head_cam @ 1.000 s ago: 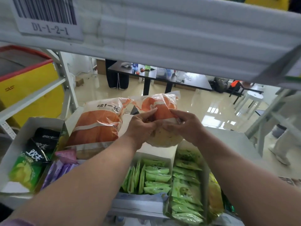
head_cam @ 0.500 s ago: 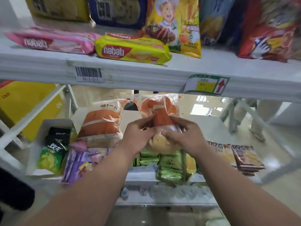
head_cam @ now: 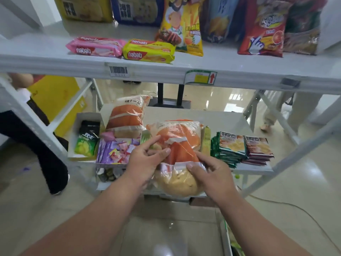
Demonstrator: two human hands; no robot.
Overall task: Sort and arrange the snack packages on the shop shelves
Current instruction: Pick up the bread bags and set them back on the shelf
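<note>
Open at the back right of the lower shelf [head_cam: 212, 117], hemmed by the standing orange bag [head_cam: 125, 117] and stacked biscuit packs [head_cam: 241, 148].

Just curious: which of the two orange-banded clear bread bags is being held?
The nearer orange-banded clear bread bag, gripped by both hands; the other stands untouched behind-left.

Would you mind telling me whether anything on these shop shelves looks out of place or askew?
On the lower shelf, the orange-and-clear plastic pastry bag leans tilted against the back. Its twin, a second orange-and-clear bag, is off the shelf, held by the left hand and right hand over the front edge.
</note>
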